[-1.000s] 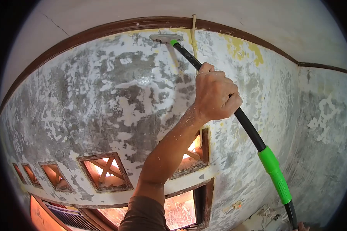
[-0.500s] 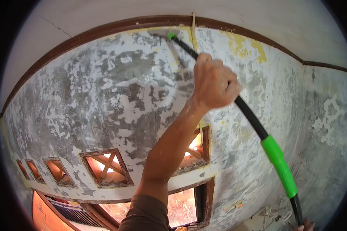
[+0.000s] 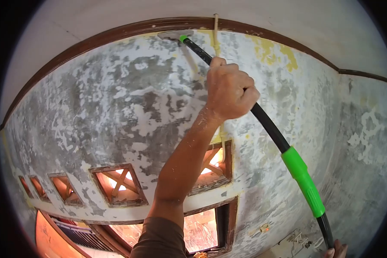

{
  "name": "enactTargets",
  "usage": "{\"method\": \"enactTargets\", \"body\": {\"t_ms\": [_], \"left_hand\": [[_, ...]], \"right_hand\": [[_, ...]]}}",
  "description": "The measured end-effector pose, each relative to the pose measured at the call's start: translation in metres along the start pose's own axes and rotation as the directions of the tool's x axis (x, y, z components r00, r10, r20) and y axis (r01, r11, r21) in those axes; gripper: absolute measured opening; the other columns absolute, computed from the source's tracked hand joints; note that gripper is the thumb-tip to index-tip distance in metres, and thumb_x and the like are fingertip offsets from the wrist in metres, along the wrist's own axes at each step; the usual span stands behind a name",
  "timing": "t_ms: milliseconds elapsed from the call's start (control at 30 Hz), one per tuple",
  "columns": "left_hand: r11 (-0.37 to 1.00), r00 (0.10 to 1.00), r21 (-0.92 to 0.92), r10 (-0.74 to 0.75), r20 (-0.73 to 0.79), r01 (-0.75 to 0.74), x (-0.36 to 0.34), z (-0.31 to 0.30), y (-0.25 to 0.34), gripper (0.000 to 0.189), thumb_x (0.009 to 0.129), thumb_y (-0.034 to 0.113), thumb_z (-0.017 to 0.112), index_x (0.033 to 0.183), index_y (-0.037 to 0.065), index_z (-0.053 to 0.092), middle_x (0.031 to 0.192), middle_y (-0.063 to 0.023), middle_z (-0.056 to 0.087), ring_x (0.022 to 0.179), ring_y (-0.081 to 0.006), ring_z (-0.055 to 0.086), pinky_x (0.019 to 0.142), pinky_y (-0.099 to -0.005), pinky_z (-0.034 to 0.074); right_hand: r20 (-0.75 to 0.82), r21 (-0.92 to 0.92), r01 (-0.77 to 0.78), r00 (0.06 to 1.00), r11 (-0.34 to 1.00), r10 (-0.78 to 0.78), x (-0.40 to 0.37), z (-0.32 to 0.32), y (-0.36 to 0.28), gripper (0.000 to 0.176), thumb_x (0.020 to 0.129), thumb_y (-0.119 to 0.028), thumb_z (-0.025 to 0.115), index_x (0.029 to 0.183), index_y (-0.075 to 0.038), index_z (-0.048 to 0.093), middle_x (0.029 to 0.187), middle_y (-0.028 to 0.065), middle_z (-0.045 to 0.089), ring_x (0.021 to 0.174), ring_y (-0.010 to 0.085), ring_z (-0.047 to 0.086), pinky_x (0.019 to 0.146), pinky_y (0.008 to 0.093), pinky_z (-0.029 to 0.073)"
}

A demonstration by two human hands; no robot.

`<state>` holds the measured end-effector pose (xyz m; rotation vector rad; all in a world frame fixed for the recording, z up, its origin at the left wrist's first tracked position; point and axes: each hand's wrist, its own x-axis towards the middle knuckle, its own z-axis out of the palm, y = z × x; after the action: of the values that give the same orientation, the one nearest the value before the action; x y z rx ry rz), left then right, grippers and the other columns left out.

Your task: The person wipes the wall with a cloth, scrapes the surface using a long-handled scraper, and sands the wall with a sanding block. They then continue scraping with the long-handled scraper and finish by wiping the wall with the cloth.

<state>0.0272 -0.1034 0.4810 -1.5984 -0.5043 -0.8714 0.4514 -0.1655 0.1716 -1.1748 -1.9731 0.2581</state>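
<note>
My left hand [image 3: 232,89] is closed in a fist around the black upper pole of a long-handled scraper [image 3: 268,124]. Low at the right edge, the partly cut-off fingers of my right hand [image 3: 337,250] wrap the pole's bottom end. A bright green sleeve [image 3: 303,180] covers the pole between both hands. The scraper's flat grey head [image 3: 176,34], joined by a small green collar, lies against the top of the wall just under the brown trim. White specks dot my left forearm.
The patchy grey-white wall [image 3: 150,103] has yellow paint remnants [image 3: 273,51]. Brown trim [image 3: 159,26] borders the ceiling, and a thin pipe [image 3: 216,38] runs down the wall. Square wooden vents [image 3: 119,185] sit above a window [image 3: 202,232]. Loose wiring [image 3: 301,238] lies lower right.
Both hands and the pole have shifted slightly left. The scraper head has slid left and a little upward along the top of the wall, and now shows more of its flat face.
</note>
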Motion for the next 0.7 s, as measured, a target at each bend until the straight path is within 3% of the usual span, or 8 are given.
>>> {"method": "enactTargets", "body": {"t_ms": [133, 233, 333, 400, 500, 600, 667, 700], "left_hand": [[0.998, 0.996, -0.049, -0.044, 0.073, 0.048, -0.011, -0.021, 0.011, 0.018, 0.059, 0.013, 0.054, 0.046, 0.009, 0.043, 0.047, -0.0050, 0.041, 0.048, -0.0259, 0.039, 0.059, -0.0369, 0.027], [0.999, 0.999, 0.009, 0.031, 0.008, -0.031, -0.006, -0.016, -0.006, 0.016, 0.057, 0.015, 0.055, 0.046, 0.009, 0.045, 0.047, -0.0046, 0.043, 0.047, -0.0250, 0.038, 0.059, -0.0364, 0.027], [0.999, 0.994, 0.024, -0.050, 0.096, 0.048, -0.012, -0.037, 0.009, 0.018, 0.059, 0.015, 0.055, 0.046, 0.009, 0.044, 0.047, -0.0049, 0.042, 0.047, -0.0258, 0.040, 0.059, -0.0369, 0.027], [0.999, 0.997, -0.036, -0.013, 0.073, 0.015, -0.008, -0.031, 0.000, 0.018, 0.059, 0.015, 0.054, 0.046, 0.009, 0.044, 0.046, -0.0049, 0.042, 0.047, -0.0258, 0.039, 0.059, -0.0366, 0.028], [0.998, 0.999, 0.055, -0.029, 0.030, 0.028, -0.003, -0.028, -0.009, 0.017, 0.056, 0.018, 0.054, 0.045, 0.010, 0.044, 0.045, -0.0047, 0.041, 0.048, -0.0248, 0.040, 0.060, -0.0361, 0.028], [0.996, 0.995, 0.076, -0.050, 0.082, 0.044, -0.007, -0.045, 0.006, 0.019, 0.060, 0.017, 0.054, 0.046, 0.009, 0.043, 0.046, -0.0050, 0.042, 0.048, -0.0258, 0.041, 0.059, -0.0361, 0.029], [1.000, 0.998, 0.019, -0.013, 0.059, 0.012, -0.006, -0.044, -0.002, 0.020, 0.060, 0.017, 0.054, 0.046, 0.009, 0.043, 0.047, -0.0049, 0.043, 0.048, -0.0260, 0.041, 0.059, -0.0361, 0.029], [1.000, 1.000, 0.027, -0.004, 0.022, 0.003, -0.001, -0.041, -0.009, 0.019, 0.059, 0.018, 0.054, 0.046, 0.009, 0.043, 0.047, -0.0050, 0.043, 0.048, -0.0259, 0.041, 0.059, -0.0363, 0.029]], "right_hand": [[0.095, 0.065, 0.051, 0.994, 0.997, -0.057, -0.007, 0.005, 0.016, 0.054, 0.095, -0.048, 0.040, 0.096, 0.003, 0.055, 0.071, 0.0237, 0.046, 0.066, 0.0413, 0.044, 0.062, 0.0472, 0.037], [-0.034, -0.050, -0.079, 0.996, 0.996, 0.078, -0.008, 0.015, 0.022, 0.052, 0.095, -0.049, 0.040, 0.091, 0.001, 0.054, 0.065, 0.0185, 0.042, 0.060, 0.0357, 0.044, 0.058, 0.0445, 0.037], [0.192, 0.092, -0.024, 0.981, 0.995, 0.006, 0.002, -0.011, -0.002, 0.054, 0.095, -0.050, 0.038, 0.086, 0.001, 0.054, 0.059, 0.0176, 0.042, 0.058, 0.0348, 0.046, 0.057, 0.0446, 0.036], [0.199, 0.113, -0.041, 0.980, 0.993, 0.018, 0.011, -0.007, -0.013, 0.055, 0.096, -0.050, 0.036, 0.084, 0.000, 0.055, 0.057, 0.0187, 0.043, 0.056, 0.0365, 0.045, 0.056, 0.0459, 0.034], [0.018, -0.036, 0.048, 0.999, 0.998, -0.047, 0.011, -0.008, -0.009, 0.057, 0.097, -0.048, 0.032, 0.076, 0.002, 0.051, 0.057, 0.0215, 0.043, 0.054, 0.0404, 0.041, 0.055, 0.0478, 0.031], [-0.005, -0.167, 0.128, 0.991, 0.978, -0.131, 0.000, -0.022, -0.006, 0.060, 0.097, -0.049, 0.032, 0.077, 0.004, 0.051, 0.060, 0.0237, 0.044, 0.058, 0.0423, 0.040, 0.056, 0.0481, 0.031], [0.102, -0.174, 0.037, 0.995, 0.984, -0.020, -0.002, -0.024, -0.006, 0.063, 0.097, -0.051, 0.031, 0.081, 0.006, 0.053, 0.063, 0.0254, 0.045, 0.059, 0.0428, 0.041, 0.057, 0.0487, 0.031], [0.031, -0.136, 0.051, 0.998, 0.989, -0.047, 0.002, -0.020, -0.008, 0.064, 0.096, -0.052, 0.030, 0.083, 0.006, 0.053, 0.061, 0.0249, 0.044, 0.056, 0.0423, 0.040, 0.055, 0.0486, 0.031]]}}
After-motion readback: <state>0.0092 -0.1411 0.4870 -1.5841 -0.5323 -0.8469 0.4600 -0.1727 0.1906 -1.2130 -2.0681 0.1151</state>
